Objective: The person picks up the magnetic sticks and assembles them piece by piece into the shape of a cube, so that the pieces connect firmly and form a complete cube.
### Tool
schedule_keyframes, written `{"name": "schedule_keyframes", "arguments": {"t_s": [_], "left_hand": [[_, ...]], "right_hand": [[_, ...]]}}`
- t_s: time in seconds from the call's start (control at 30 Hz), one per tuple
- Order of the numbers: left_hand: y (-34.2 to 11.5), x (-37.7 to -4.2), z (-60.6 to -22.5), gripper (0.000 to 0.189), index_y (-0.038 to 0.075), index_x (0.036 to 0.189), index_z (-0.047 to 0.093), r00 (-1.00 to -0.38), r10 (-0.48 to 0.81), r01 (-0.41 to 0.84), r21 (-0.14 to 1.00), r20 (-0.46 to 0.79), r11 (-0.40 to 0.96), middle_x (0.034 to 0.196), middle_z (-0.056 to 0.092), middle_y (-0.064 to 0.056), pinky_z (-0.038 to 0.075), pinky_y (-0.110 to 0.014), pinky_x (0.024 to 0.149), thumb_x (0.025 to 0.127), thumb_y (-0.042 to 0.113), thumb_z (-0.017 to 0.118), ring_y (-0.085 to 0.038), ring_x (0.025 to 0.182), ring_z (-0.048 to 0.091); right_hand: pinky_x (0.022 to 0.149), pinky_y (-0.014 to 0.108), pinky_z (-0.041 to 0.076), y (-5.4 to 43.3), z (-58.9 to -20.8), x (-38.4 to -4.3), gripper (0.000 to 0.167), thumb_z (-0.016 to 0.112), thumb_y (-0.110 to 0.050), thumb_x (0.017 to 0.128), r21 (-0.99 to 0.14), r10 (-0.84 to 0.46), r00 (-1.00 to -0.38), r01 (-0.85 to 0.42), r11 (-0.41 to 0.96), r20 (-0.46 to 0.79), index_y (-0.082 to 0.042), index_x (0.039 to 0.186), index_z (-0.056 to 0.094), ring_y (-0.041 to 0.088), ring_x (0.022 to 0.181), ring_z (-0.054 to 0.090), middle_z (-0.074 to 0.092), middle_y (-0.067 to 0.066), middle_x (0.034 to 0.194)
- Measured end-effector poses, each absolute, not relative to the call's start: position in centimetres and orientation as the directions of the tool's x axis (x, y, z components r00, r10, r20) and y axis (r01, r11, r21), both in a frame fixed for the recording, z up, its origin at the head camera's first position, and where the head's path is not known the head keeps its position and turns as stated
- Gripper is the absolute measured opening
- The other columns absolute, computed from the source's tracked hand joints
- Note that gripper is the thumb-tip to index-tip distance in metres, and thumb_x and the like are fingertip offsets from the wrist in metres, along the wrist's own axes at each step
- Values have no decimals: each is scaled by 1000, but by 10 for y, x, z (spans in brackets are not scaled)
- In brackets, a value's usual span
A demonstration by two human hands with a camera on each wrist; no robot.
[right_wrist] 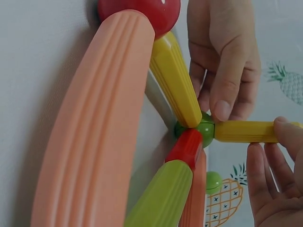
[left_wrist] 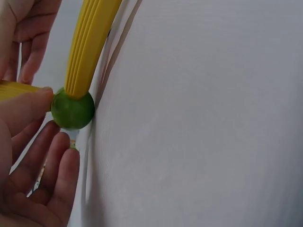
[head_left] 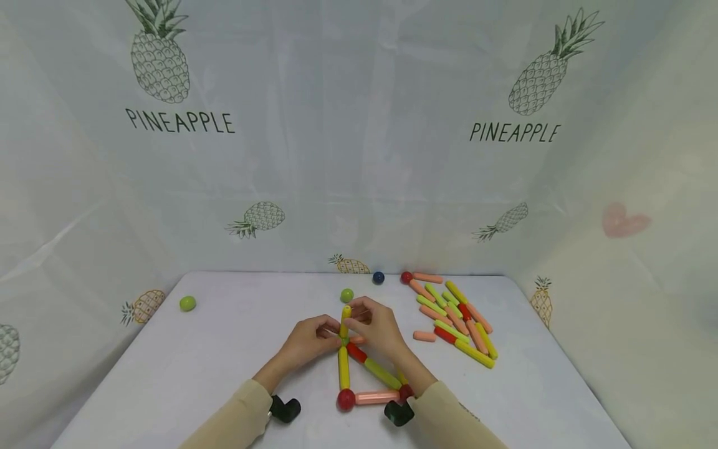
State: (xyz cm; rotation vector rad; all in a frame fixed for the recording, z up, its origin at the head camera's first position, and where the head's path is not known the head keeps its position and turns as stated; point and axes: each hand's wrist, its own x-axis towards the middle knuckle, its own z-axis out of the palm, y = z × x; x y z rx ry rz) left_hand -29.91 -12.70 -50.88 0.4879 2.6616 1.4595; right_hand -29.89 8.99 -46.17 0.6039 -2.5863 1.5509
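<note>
My left hand [head_left: 311,340] pinches a green ball [left_wrist: 73,111] with thumb and fingers. A yellow ribbed rod [head_left: 345,321] stands upright on that ball; the thumb and fingers of my right hand [head_left: 381,325] pinch it farther up. Another yellow rod [head_left: 344,368] runs from the green ball to a red ball [head_left: 346,400] at the front. From there a peach rod [head_left: 377,397] reaches a second red ball [head_left: 406,391], partly hidden by my right wrist. Red-and-lime rod pieces [head_left: 381,374] cross the frame diagonally. One more peach rod [right_wrist: 199,189] joins near the green ball.
Loose peach, lime, yellow and red rods [head_left: 473,352] lie in a pile on the right of the white table [head_left: 235,324]. Along the back are a dark blue ball [head_left: 378,277], a red ball [head_left: 406,277] and a green ball [head_left: 347,295]; another green ball [head_left: 187,303] sits far left.
</note>
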Motion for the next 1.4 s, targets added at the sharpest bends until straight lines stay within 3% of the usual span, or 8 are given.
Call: {"name": "schedule_keyframes", "arguments": {"t_s": [0.3, 0.73, 0.93, 1.13, 1.4], "left_hand": [[-123, -298, -510, 18, 19, 110, 74, -942, 274, 309, 821, 195, 481, 101, 75, 8, 60, -26, 83, 96, 27, 82, -9, 93, 71], [-123, -299, -512, 21, 23, 112, 73, -941, 282, 309, 813, 187, 493, 101, 73, 12, 59, -23, 86, 96, 31, 82, -7, 94, 70], [-122, -299, -511, 21, 21, 111, 73, -939, 280, 321, 804, 200, 502, 100, 74, 10, 59, -25, 85, 95, 28, 83, -7, 93, 70], [-124, -298, -507, 22, 20, 111, 73, -940, 278, 319, 805, 200, 501, 102, 74, 9, 60, -26, 85, 94, 29, 84, -8, 94, 69], [-125, -299, -507, 23, 20, 114, 73, -929, 305, 340, 809, 210, 480, 103, 75, 10, 59, -26, 87, 96, 31, 82, -10, 96, 71]], "right_hand": [[86, 24, 60, 91, -459, -296, 30, 80, -17, 98, -837, -301, -925, -349, 423, 233, -14, 126, 70, 14, 97, 72, 76, -1, 108], [89, 27, 61, 98, -458, -293, 26, 78, -18, 99, -815, -324, -919, -360, 454, 225, -18, 124, 72, 12, 97, 72, 76, -5, 106], [89, 34, 62, 117, -451, -294, 28, 75, -12, 100, -758, -354, -905, -400, 515, 237, -15, 127, 72, 18, 101, 74, 76, 4, 114], [85, 36, 63, 128, -443, -327, 32, 76, -6, 98, -683, -400, -889, -436, 586, 223, -11, 129, 71, 24, 100, 74, 74, 15, 119], [89, 43, 62, 105, -442, -384, 46, 73, -6, 99, -554, -559, -821, -519, 651, 113, -1, 143, 62, 32, 105, 74, 66, 22, 135]]}}
